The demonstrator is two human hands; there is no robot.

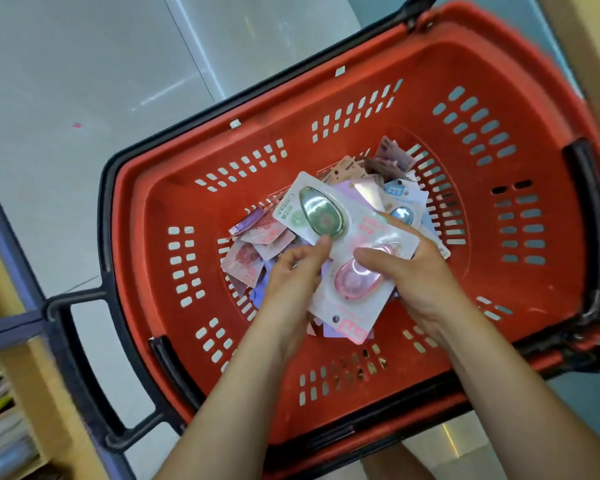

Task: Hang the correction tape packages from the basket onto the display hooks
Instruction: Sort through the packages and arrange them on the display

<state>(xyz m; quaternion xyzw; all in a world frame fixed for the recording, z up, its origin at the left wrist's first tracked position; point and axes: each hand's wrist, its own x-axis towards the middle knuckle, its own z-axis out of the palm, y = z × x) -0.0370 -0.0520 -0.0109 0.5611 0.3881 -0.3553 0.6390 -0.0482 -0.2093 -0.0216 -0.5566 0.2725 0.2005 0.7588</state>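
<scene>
A red plastic basket (499, 109) with black handles stands on the floor below me, holding a pile of carded correction tape packages (257, 244). My left hand (291, 275) pinches the lower edge of a white card with a green correction tape (321, 211). My right hand (416, 271) holds a white card with a pink correction tape (355, 282), thumb pressed on its blister. Both cards are lifted a little above the pile. A blue-tape package (400, 209) lies behind them. No display hooks are in view.
Grey floor tiles (84, 81) surround the basket. A wooden shelf with stacked stationery (4, 410) and a blue metal post (11, 237) stand at the left. A brown box edge (596, 46) sits at the upper right.
</scene>
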